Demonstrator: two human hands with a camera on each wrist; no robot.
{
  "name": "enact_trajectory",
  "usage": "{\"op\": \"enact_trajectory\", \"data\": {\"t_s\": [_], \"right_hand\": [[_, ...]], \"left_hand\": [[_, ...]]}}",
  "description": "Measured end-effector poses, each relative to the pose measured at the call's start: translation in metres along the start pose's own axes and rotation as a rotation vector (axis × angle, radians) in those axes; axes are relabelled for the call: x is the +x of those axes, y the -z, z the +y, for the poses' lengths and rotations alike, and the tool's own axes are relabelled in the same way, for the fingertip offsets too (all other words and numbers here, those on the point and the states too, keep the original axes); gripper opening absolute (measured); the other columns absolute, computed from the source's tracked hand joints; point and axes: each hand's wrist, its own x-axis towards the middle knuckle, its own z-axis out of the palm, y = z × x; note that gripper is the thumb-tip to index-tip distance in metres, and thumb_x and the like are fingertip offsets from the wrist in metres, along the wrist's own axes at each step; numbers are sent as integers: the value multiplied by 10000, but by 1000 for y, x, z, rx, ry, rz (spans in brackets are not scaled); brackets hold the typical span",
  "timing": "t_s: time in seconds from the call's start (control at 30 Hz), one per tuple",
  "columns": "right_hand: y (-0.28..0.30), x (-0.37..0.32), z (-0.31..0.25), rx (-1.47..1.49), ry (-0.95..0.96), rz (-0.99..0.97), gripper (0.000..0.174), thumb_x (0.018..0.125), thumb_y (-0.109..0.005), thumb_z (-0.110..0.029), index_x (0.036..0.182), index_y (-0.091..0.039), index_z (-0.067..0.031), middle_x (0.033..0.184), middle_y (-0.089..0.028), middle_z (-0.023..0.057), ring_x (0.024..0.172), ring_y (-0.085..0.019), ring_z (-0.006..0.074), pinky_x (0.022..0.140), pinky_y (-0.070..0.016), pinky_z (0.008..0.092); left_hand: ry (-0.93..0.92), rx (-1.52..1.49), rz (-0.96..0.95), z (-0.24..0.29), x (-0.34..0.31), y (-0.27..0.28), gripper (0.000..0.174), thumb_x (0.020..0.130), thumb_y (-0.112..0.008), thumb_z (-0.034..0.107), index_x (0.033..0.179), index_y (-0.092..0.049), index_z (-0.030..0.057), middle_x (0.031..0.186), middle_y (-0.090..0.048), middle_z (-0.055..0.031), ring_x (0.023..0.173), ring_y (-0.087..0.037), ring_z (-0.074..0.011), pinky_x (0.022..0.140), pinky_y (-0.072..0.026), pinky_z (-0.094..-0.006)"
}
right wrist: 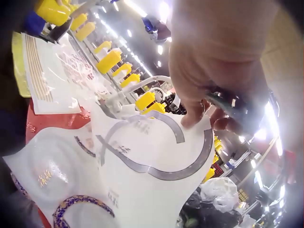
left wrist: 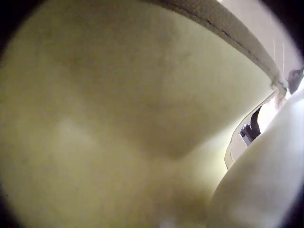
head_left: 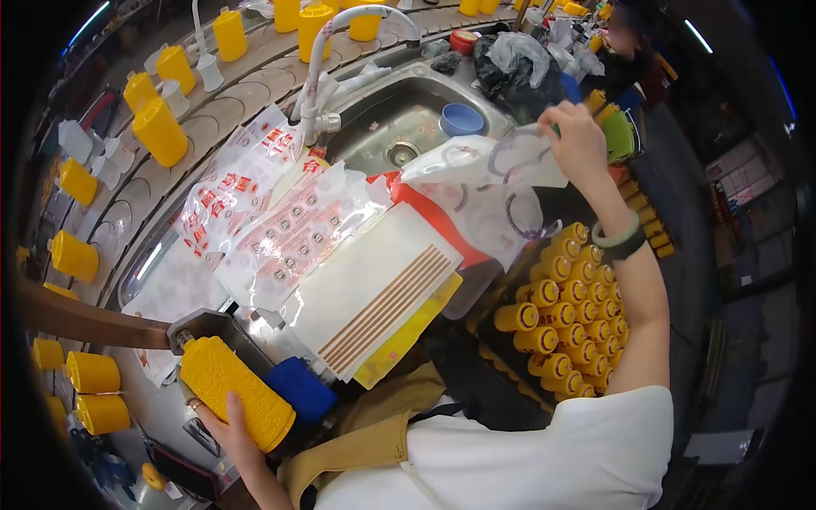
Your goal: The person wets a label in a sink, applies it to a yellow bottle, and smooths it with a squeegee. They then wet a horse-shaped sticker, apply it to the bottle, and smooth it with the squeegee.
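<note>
A yellow embossed bottle lies tilted at the lower left of the head view, its neck against a dark metal holder. My left hand holds its lower side, thumb on the near face. At the upper right, my right hand pinches the edge of a clear plastic sheet with curved printed bands, raised over the stack. In the right wrist view the right hand grips the sheet's top edge between thumb and fingers. The left wrist view shows mostly blurred pale cloth.
Printed sheets and a white sheet with brown stripes lie mid-table. Behind them are a sink with a blue bowl. Yellow bottles stand packed at right; others ride a curved conveyor. A blue block sits beside the holder.
</note>
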Motion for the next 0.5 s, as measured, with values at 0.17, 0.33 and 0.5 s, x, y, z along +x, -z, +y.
{"op": "enact_trajectory", "data": {"t_s": [0.17,0.33,0.5], "right_hand": [[0,52,2,-31,38,171,78,891,-737,-217,905,-709,-145,939,-675,34,956,-642,291,805,-545,427],[1,122,6,-49,82,500,71,917,-716,-242,937,-730,-175,968,-683,20,952,-646,296,808,-545,431],[-30,138,-21,104,87,646,78,925,-710,-257,934,-757,-196,980,-685,20,952,-649,305,817,-543,431]], "left_hand": [[-6,-8,-1,2,1,-1,691,1020,-632,124,1594,-256,42,1368,-549,-125,1152,-593,-211,994,-502,-345],[-61,38,24,-4,-1,-1,733,1032,-625,172,1630,-218,49,1405,-537,-140,1170,-596,-225,983,-508,-340],[-45,35,27,-3,0,0,757,1029,-630,160,1640,-197,52,1443,-506,-132,1194,-578,-221,1011,-493,-347]]}}
